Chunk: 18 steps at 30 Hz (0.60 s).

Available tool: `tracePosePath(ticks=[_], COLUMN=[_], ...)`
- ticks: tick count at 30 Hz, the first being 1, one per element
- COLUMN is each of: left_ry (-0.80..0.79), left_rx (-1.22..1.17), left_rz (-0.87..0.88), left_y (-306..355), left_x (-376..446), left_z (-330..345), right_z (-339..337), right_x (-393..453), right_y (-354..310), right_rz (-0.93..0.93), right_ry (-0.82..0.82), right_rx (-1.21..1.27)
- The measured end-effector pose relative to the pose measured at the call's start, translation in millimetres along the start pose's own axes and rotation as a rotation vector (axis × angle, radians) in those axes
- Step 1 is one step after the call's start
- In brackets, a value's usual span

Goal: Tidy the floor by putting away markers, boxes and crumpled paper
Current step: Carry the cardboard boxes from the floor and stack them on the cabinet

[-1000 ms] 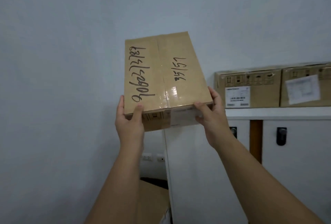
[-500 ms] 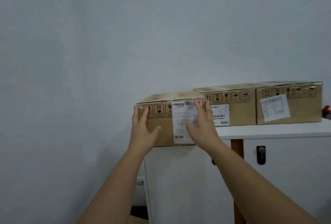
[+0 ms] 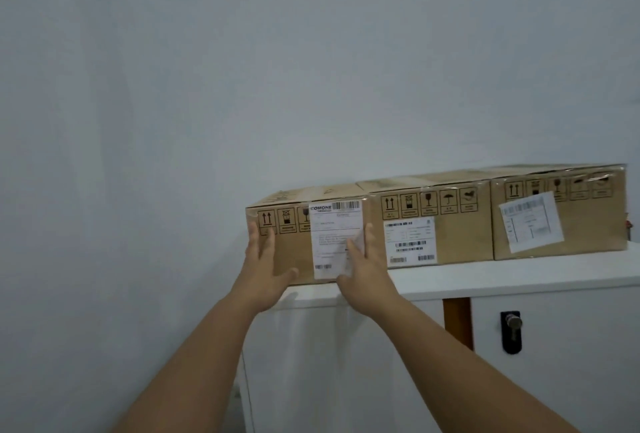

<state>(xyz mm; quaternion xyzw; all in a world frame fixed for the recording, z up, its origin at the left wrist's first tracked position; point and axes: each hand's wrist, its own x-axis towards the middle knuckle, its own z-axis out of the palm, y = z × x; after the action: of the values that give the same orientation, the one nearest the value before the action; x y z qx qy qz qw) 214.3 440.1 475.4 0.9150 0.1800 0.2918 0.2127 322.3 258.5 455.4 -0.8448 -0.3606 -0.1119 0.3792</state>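
Note:
A brown cardboard box with a white shipping label stands on the left end of the white cabinet top. Its left part overhangs the cabinet's edge. My left hand lies flat against the box's front, fingers spread, palm on the lower left. My right hand presses flat on the label side of the same front face, fingers up. Neither hand wraps around the box. Two more boxes, the middle box and the right box, stand in a row beside it, touching.
A pale wall rises behind and to the left. The cabinet has white doors, a black lock handle and a brown wooden strip between doors. A small red thing peeks out past the right box.
One second ago both hands held the box up in the air. It now stands on the cabinet top beside the others, and both hands have gone from gripping to flat against its front.

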Motion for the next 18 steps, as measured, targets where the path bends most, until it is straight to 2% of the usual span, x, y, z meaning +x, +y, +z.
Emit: tracePosePath(ticks=[4,9,15,18], left_ry=[-0.092,-0.188,-0.195,-0.168], left_rx=[-0.007,0.089,0.121,0.133], left_rz=[0.006,-0.007,0.025,0.079], left_y=[-5.0,-5.3,-5.6,-7.4], left_x=[29.6,47.9,45.6,26.9], left_z=[7.8,13.5,7.8,0.5], right_z=[11.7,20.5,20.9,20.4], right_x=[10.0,14.9,25.2,16.5], right_y=[10.6,12.7,14.2,9.7], right_rz=[0.017,0.009,0.062,0.043], right_ry=[-0.025,-0.046,-0.062,0.035], right_rx=[0.035,-0.062,-0.071,-0.052])
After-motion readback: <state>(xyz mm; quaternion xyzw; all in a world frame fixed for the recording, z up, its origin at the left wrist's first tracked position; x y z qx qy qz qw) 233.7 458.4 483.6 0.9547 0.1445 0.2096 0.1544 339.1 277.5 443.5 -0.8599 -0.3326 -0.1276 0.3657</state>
